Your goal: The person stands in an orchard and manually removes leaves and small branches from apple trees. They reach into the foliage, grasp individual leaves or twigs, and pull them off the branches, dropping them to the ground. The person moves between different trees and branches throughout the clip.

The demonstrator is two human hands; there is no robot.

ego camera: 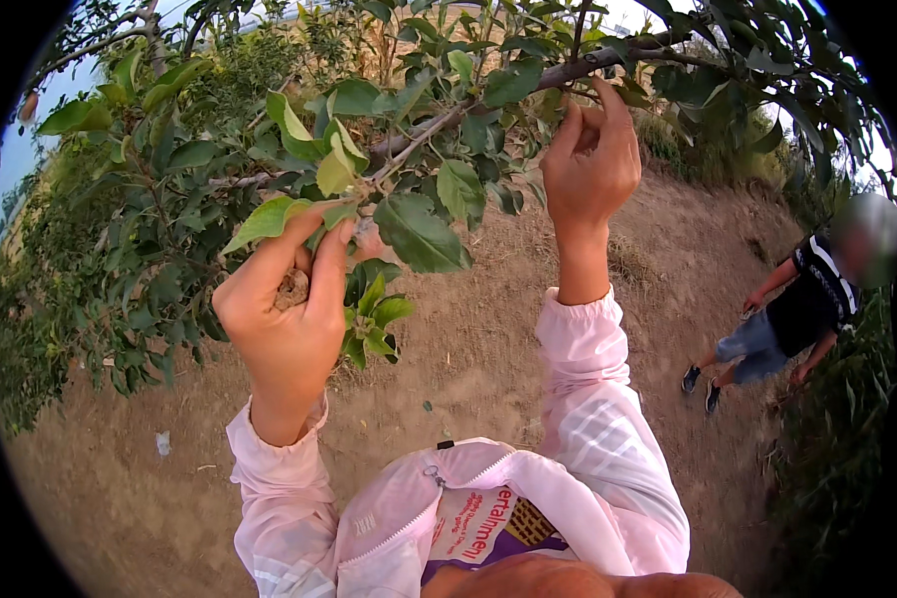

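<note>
My left hand [288, 329] pinches the end of a leafy shoot [359, 190] between thumb and fingertips. A rough brown lump [291, 290] sits in the curl of the same hand. Farther up and to the right, my right hand [594, 164] is raised to the underside of a woody tree branch [568, 72]. Its thumb and forefinger tips are at a thin twig there; leaves and the fingers hide whether they grip it. Large green leaves [422, 233] hang between the hands. Behind them a pinkish thing [371, 239] is partly hidden.
Dense foliage [142, 247] fills the left side. Bare brown soil [448, 359] lies below, with a white scrap [163, 443] on it. At the right, a person [792, 306] in a dark top and denim shorts stands beside green plants [830, 456].
</note>
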